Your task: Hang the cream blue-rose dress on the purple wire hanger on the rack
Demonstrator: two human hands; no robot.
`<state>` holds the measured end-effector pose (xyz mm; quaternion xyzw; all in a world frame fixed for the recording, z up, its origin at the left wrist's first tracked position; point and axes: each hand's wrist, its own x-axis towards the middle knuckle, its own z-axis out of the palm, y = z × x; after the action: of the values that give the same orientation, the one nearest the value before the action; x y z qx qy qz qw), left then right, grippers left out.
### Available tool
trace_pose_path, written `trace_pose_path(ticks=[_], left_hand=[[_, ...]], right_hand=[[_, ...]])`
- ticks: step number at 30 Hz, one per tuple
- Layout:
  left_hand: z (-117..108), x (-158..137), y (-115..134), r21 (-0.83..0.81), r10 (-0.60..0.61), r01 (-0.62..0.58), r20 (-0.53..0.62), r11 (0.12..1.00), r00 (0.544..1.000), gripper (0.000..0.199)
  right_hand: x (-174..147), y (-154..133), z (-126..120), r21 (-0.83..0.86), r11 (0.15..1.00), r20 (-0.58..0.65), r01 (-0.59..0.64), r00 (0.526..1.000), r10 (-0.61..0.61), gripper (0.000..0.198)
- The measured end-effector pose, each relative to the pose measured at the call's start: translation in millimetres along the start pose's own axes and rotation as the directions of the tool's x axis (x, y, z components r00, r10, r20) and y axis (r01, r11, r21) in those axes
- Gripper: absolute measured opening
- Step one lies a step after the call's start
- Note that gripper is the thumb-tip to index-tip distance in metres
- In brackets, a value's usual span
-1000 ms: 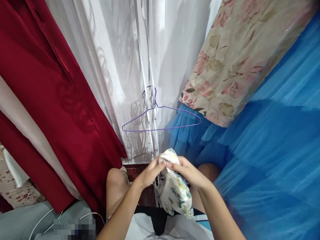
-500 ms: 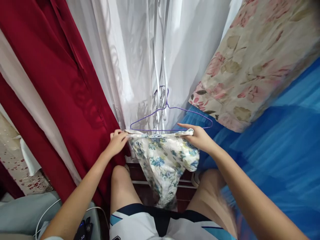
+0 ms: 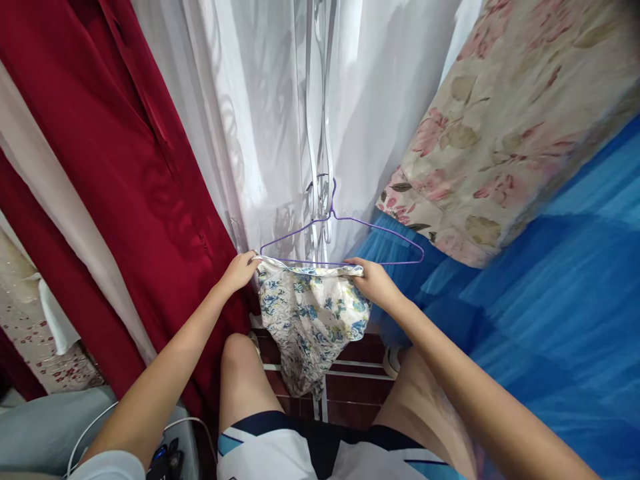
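Note:
A white garment with a blue and green floral print (image 3: 315,307) hangs between my two hands, its top edge pulled across and its lower part drooping to a point. My left hand (image 3: 242,269) is closed on the left end of that edge. On the other end my right hand (image 3: 374,279) is closed, thumb and fingers pinching the cloth. Just behind the top edge hangs a purple clothes hanger (image 3: 377,225), its hook caught on white straps (image 3: 327,120). The hanger's lower bar runs close along the cloth; whether they touch I cannot tell.
White curtains (image 3: 265,100) hang ahead, with dark red fabric (image 3: 165,193) on the left. To the right are a pink-flowered cloth (image 3: 480,153) and blue tulle (image 3: 545,320). A grey seat (image 3: 50,420) with a white cable stands low left. Dark red floor tiles (image 3: 350,390) show between my legs.
My right hand has moved left, nearer my left hand, so the garment's top edge spans less width. The garment's drooping end has swung left. My left hand has shifted slightly right and up.

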<state>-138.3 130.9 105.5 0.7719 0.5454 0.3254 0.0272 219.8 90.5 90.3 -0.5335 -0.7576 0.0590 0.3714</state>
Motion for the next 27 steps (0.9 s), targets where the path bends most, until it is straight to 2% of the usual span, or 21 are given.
trace_pose_path(ticks=[3,6,9,12,15,17,19,21,24,26,27], left_hand=[[-7.9,-2.4,3.2,0.035,0.039,-0.037,-0.072,0.999,0.997,0.015],[-22.2,-3.0,18.0,0.052,0.205,-0.2,-0.128,0.978,0.97,0.012],[-31.4,-1.1,41.5,-0.037,0.337,-0.341,-0.088,0.939,0.937,0.012],[-28.3,2.9,63.3,-0.123,0.313,-0.329,-0.132,0.936,0.941,0.015],[-18.1,4.9,74.5,-0.157,0.225,-0.278,-0.286,0.948,0.931,0.029],[-11.9,3.9,76.7,-0.153,0.226,-0.284,-0.31,0.947,0.923,0.025],[-7.8,1.9,77.1,-0.121,0.263,-0.306,-0.282,0.944,0.923,0.019],[-5.8,0.7,77.0,-0.087,0.283,-0.316,-0.266,0.945,0.921,0.016],[-5.0,2.1,75.5,-0.054,0.277,-0.306,-0.3,0.95,0.913,0.013],[-4.3,3.9,73.6,-0.043,0.275,-0.304,-0.319,0.952,0.907,0.012],[-3.7,4.4,72.7,-0.039,0.279,-0.306,-0.319,0.951,0.906,0.012]], right_hand=[[-1.9,5.3,4.1,0.034,0.999,0.025,-0.01,1.0,0.009,0.042],[-8.9,2.2,6.7,0.068,0.998,0.018,-0.02,1.0,0.019,0.045],[-20.4,-7.6,5.6,0.181,0.983,0.057,0.031,0.998,-0.042,0.048],[-37.8,-15.7,-2.7,0.258,0.961,0.055,0.098,0.992,-0.116,0.055],[-56.4,-10.1,-19.5,0.242,0.966,-0.139,0.088,0.989,-0.055,0.067],[-62.0,1.8,-34.3,0.247,0.968,-0.326,0.041,0.945,0.043,0.08],[-58.5,15.2,-50.4,0.231,0.973,-0.449,-0.008,0.886,0.113,0.088],[-47.6,24.9,-65.4,0.155,0.987,-0.474,-0.047,0.873,0.116,0.079],[-29.3,28.4,-80.9,0.047,0.994,-0.33,-0.097,0.938,0.107,0.043],[-22.8,26.8,-85.2,0.029,0.993,-0.26,-0.114,0.958,0.118,0.036],[-21.5,26.3,-85.8,0.028,0.992,-0.272,-0.125,0.954,0.128,0.037]])
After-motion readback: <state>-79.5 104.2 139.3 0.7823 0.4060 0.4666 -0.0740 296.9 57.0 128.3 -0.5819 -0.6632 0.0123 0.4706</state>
